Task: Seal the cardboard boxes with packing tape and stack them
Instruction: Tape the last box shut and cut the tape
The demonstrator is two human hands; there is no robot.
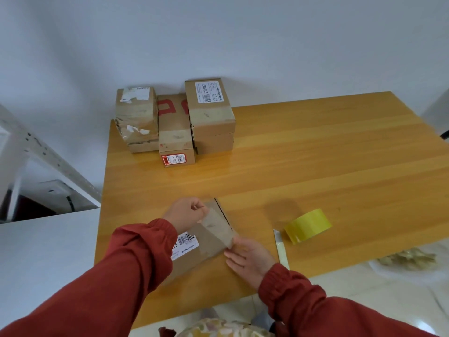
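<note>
A flat cardboard box (pixel 206 242) with a white barcode label lies on the wooden table (pixel 315 154) near its front edge. A strip of clear tape (pixel 216 223) stretches across the box top. My left hand (pixel 187 212) pinches the strip's far end with curled fingers. My right hand (pixel 247 256) pinches the near end at the box's right edge. A roll of yellow packing tape (pixel 308 224) stands to the right. A box cutter (pixel 281 249) lies between the roll and my right hand.
Three stacks of sealed cardboard boxes (pixel 177 122) stand at the table's far left by the wall. A white surface (pixel 48 251) adjoins the table on the left. Crumpled wrapping (pixel 408 259) lies on the floor at right.
</note>
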